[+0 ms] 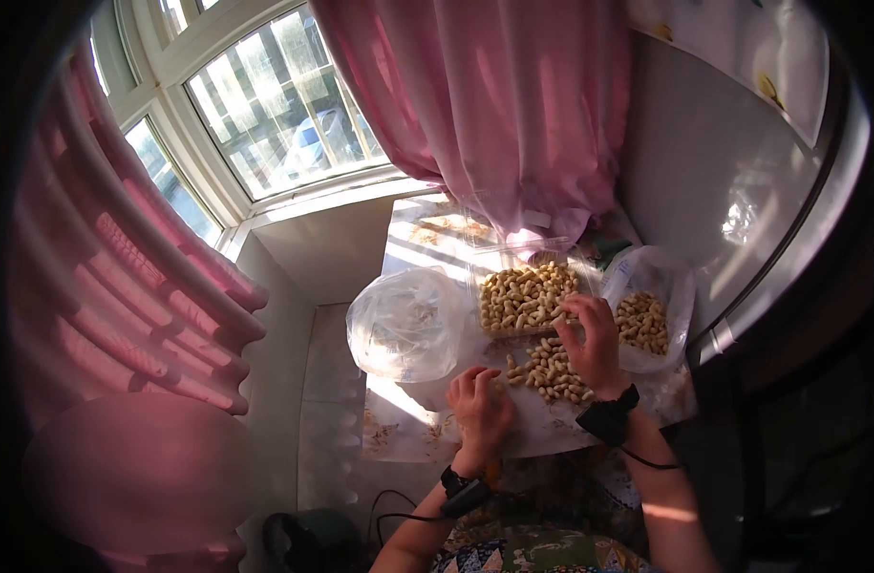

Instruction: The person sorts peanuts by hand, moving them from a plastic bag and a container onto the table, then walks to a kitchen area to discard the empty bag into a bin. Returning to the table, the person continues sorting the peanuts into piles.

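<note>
Unshelled peanuts (525, 294) fill a clear plastic container on the table, and a loose pile of peanuts (550, 372) lies in front of it. My right hand (593, 344) is over the right side of the pile, by the container's front right corner, its fingers bent with a peanut at the fingertips. My left hand (480, 411) rests near the table's front edge, left of the pile, with curled fingers; what they hold, if anything, is hidden. To the right, a white plastic bag (681, 296) stands open with more peanuts (642, 323) inside.
A translucent plastic bag (405, 323) sits on the left of the patterned table (399, 435). Pink curtains (485, 105) hang behind the table and at the left, around a window (284, 105). A grey wall or panel (695, 162) borders the right side. Cables run from both wrists.
</note>
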Demonstrator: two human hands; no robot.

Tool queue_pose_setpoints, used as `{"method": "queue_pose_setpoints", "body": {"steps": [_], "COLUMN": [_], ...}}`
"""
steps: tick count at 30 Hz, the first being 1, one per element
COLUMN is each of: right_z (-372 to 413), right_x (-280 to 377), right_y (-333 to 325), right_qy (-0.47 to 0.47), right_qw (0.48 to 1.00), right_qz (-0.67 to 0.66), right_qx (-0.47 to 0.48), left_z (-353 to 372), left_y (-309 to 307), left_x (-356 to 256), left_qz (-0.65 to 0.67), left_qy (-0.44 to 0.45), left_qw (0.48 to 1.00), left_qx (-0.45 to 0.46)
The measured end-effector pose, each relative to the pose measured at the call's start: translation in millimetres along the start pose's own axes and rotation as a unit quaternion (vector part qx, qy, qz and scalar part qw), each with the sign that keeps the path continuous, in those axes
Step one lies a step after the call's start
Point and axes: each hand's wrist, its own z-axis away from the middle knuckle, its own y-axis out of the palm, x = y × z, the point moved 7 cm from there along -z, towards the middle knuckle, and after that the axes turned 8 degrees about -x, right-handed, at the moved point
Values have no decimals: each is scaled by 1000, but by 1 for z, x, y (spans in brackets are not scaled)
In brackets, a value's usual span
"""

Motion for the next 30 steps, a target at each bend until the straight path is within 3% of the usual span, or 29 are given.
{"method": "queue_pose_setpoints", "body": {"steps": [4,11,13,19,30], "right_z": [39,88,85,83,88], "right_x": [22,18,23,35,31], "right_y": [2,15,13,9,14], "right_qy": [1,-17,-20,-57,-59], "right_qw": [995,990,989,983,983], "right_qz": [-57,-62,-68,-70,-77], "right_qx": [76,122,128,161,154], "left_z": [3,5,6,-1,3], "left_y": [6,7,8,5,17], "left_x": [3,8,10,-4,1], "left_qz": [17,29,114,227,274], "left_qy": [-17,-9,-83,-17,-33], "left_qw": [1000,999,989,972,950], "left_qx": [19,18,43,65,144]}}
